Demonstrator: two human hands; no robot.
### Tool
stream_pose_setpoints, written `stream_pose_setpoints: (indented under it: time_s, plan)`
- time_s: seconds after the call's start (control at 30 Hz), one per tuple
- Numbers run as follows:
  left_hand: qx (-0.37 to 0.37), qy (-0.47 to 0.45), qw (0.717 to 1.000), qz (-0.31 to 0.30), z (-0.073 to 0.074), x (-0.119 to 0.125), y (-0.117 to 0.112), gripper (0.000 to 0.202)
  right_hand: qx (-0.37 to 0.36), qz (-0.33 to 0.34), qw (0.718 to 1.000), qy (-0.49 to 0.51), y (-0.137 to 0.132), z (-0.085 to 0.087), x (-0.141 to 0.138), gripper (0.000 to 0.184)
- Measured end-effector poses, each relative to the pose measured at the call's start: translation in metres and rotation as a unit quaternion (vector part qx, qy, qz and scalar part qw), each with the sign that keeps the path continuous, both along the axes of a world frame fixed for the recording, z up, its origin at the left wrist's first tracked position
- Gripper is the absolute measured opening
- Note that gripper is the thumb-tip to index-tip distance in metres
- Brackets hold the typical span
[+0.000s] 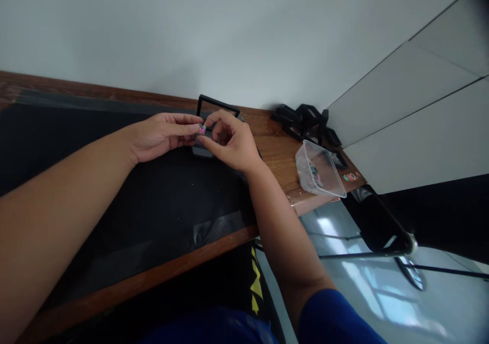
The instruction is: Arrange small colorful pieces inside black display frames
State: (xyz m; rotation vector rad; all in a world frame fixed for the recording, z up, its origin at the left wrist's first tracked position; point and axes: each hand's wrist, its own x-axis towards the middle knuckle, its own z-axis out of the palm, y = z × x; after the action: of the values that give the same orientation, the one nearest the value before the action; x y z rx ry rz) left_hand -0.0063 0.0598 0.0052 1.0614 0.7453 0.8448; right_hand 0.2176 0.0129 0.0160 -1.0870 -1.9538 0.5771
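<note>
A tiny piece with pink and silvery sparkle (202, 130) sits between the fingertips of both hands. My left hand (164, 134) pinches it from the left, thumb on top. From the right, the thumb and forefinger of my right hand (231, 137) close on the same piece. It is too small to name its kind. Just behind and beneath the hands stands a black frame (217, 102), partly hidden by my fingers, with a dark flat base (201, 152) below it.
A black mat (160, 196) covers much of the wooden table (273, 153). To the right stands a clear plastic box (301, 168) with small colourful items inside. Several black frames (305, 117) are heaped near the wall. Small round coloured pieces (351, 176) lie by the table's right edge.
</note>
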Motion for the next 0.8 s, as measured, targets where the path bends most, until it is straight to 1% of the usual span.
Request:
stream_pose_setpoints:
  time_s: [0.33, 0.47, 0.57, 0.67, 0.8]
  plan:
    - [0.007, 0.011, 1.000, -0.002, 0.0021, 0.0013, -0.0018, 0.034, 0.016, 0.010, 1.000, 0.002, 0.0027, -0.0022, 0.0027, 0.029]
    - [0.008, 0.012, 1.000, 0.011, 0.0026, 0.0026, -0.0041, 0.035, 0.025, 0.013, 1.000, 0.009, 0.0048, -0.0033, 0.0043, 0.031]
    - [0.001, -0.004, 1.000, 0.026, 0.0020, 0.0038, -0.0050, 0.032, 0.026, 0.014, 1.000, 0.008, 0.0050, -0.0031, 0.0052, 0.034]
    - [-0.005, -0.016, 0.999, 0.032, 0.0012, 0.0044, -0.0049, 0.029, 0.015, -0.004, 1.000, -0.004, 0.0035, -0.0017, 0.0050, 0.037]
    - [-0.009, -0.024, 0.999, 0.035, 0.0018, 0.0050, -0.0053, 0.021, 0.006, -0.018, 1.000, -0.019, 0.0013, -0.0002, 0.0031, 0.036]
